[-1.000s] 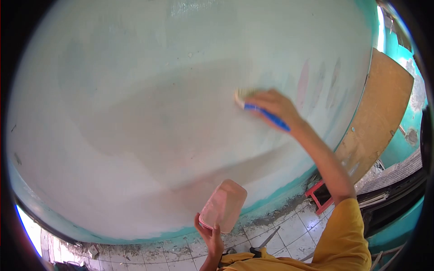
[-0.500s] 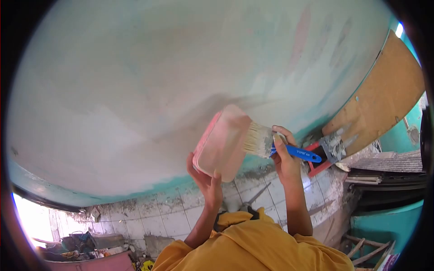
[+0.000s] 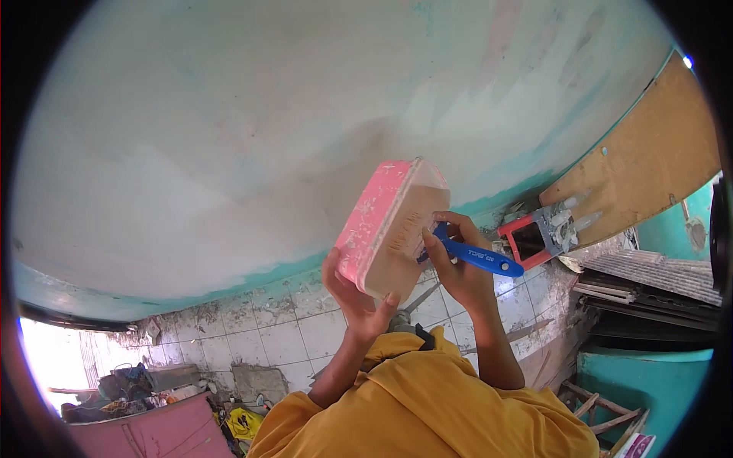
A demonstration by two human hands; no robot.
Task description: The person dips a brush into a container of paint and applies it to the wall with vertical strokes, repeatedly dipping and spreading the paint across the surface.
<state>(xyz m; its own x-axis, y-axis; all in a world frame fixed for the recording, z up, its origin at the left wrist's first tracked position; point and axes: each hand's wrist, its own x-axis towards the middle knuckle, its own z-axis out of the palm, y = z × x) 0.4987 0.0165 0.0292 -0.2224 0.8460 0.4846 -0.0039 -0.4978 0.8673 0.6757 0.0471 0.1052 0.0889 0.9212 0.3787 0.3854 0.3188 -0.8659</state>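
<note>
A pink plastic tub [image 3: 372, 210], splashed with white, is tilted with its open side toward the right. My left hand [image 3: 357, 301] grips it by the lower left end, thumb on the rim. My right hand [image 3: 460, 267] is closed round a wide paintbrush with a blue handle [image 3: 489, 261]. The bristles are inside the tub, against its pale, paint-coated interior; only part of them shows. Just beyond the tub stands a wall [image 3: 252, 153] with patchy whitish paint over turquoise.
A red stool [image 3: 527, 238] with a paint-smeared top stands right, by a brown board [image 3: 634, 164]. Corrugated sheets [image 3: 649, 271] are stacked at the right edge. White floor tiles [image 3: 282, 336] are dirty with debris. A pink surface [image 3: 153, 431] at lower left bears clutter.
The brush has gone from the tub's right edge into the tub. The tub has turned, showing more of its pink outer side. My view has shifted slightly.
</note>
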